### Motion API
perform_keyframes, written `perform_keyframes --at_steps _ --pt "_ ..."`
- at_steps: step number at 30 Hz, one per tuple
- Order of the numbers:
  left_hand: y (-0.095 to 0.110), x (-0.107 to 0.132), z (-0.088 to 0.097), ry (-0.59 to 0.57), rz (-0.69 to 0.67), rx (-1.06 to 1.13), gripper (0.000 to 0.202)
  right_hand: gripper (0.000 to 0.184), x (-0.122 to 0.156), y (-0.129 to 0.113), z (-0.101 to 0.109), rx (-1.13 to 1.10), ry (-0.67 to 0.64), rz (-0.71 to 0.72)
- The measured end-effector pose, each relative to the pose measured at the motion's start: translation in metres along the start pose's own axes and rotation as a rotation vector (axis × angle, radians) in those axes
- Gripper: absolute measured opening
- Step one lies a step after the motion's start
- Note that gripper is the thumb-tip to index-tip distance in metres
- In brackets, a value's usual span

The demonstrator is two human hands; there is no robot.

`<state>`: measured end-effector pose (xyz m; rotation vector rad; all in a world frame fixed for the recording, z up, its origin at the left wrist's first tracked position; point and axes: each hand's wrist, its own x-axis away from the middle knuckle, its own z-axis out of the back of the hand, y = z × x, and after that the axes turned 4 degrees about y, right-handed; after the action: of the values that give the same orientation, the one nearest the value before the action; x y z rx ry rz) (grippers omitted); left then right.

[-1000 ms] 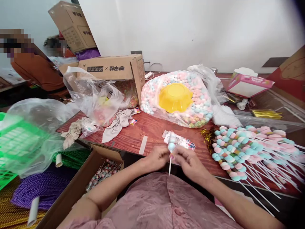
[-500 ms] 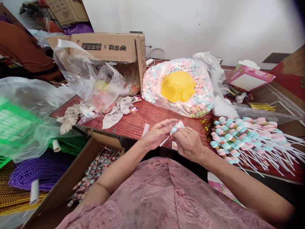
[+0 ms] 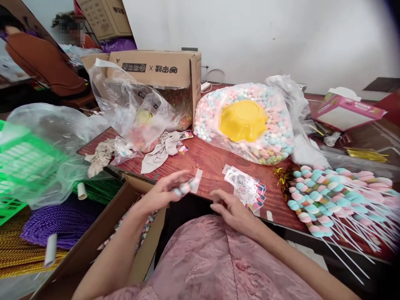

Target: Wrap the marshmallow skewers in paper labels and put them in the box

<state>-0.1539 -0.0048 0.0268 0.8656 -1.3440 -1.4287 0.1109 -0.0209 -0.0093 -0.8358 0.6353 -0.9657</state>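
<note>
A twisted pink, white and blue marshmallow pop (image 3: 183,188) is held in my left hand (image 3: 161,193) near the table's front edge, slightly blurred. My right hand (image 3: 233,212) is open, fingers loosely bent with nothing between them, at the table edge. Just beyond it lies a fanned stack of printed cards (image 3: 245,187). On the right of the table, a pile of marshmallow sticks (image 3: 328,193) lies with white stems pointing right. Below my left forearm, a cardboard box (image 3: 153,246) holds many similar small pieces, partly hidden by the arm.
A clear bag of marshmallows (image 3: 209,110) with a yellow bowl (image 3: 243,121) on it stands at the back. Left of it are a carton (image 3: 156,66) and grey cloths (image 3: 162,152). A green basket (image 3: 31,158) and purple cords (image 3: 56,225) are at left. People sit beyond.
My hands have parted. The left has moved left and down with the marshmallow pop, towards the box. My right hand has let go and dropped slightly, uncovering the cards.
</note>
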Motion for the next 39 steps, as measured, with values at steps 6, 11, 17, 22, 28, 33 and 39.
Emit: perform_keyframes --at_steps 6,11,17,22,28,33,39 --pt "-0.022 0.057 0.073 0.085 0.707 -1.241 0.036 0.021 0.026 0.029 0.019 0.176 0.043 0.092" --pt "0.008 -0.015 -0.036 -0.168 -0.278 -0.964 0.027 0.022 0.023 0.029 0.030 0.210 0.164 0.031" --pt "0.024 -0.106 -0.168 -0.519 -0.683 -1.098 0.016 0.027 0.061 0.045 0.070 0.699 0.358 -0.086" --pt "0.018 -0.138 -0.171 -0.676 -0.724 -1.254 0.021 0.018 0.129 0.056 0.112 0.828 0.652 -0.168" --pt "0.019 -0.148 -0.169 -0.579 -0.595 -1.399 0.034 0.015 0.120 0.042 0.134 0.921 0.775 -0.089" --pt "0.008 -0.131 -0.163 -0.458 -0.535 -1.387 0.056 0.011 0.129 0.033 0.180 1.257 0.960 -0.165" --pt "0.007 -0.125 -0.159 -0.567 -0.745 -1.320 0.022 0.032 0.139 0.036 0.216 1.487 0.751 -0.702"
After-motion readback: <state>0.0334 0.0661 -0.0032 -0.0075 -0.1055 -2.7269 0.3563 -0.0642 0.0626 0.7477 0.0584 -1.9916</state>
